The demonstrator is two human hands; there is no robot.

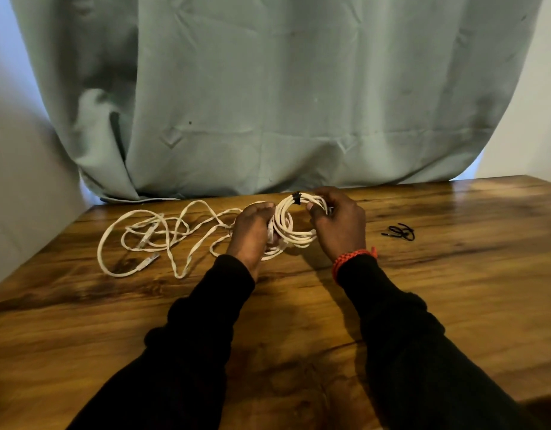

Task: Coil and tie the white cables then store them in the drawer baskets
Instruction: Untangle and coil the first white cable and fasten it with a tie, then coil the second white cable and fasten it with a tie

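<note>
- Black sleeves [203, 330], two of them, ran up from the near edge of the wooden table [454, 305] to the hands; a red braided wristband [353, 259] sat on the right wrist.
- The left hand [252, 231] gripped the near-left side of the coiled cable [294, 226], fingers curled over the strands, probably to keep the loops stacked so they would not spring apart.
- The right hand [337, 221] held the coil's far-right arc, thumb and fingers pinching the bundle just beside a black tie [296, 197] already wrapped round the strands; the grip looked meant to steady the bundle while the tie was tightened or checked.
- One coil sat between the two hands, lifted just off the tabletop or barely resting on it; I could not tell which.
- Left of the left hand, loose white cable [150, 234] sprawled in open loops, some passing under that hand. At least two connector ends showed, so I judged one or two uncoiled cables; the tangle hid the count.
- Right of the right hand, well apart, lay a small cluster of spare black ties [400, 232], perhaps two or three, within reach for the next coils.
- Beyond both hands hung one grey-green curtain [268, 88] along the table's far edge.
- No drawer or basket was in view, so storing was not yet done.
</note>
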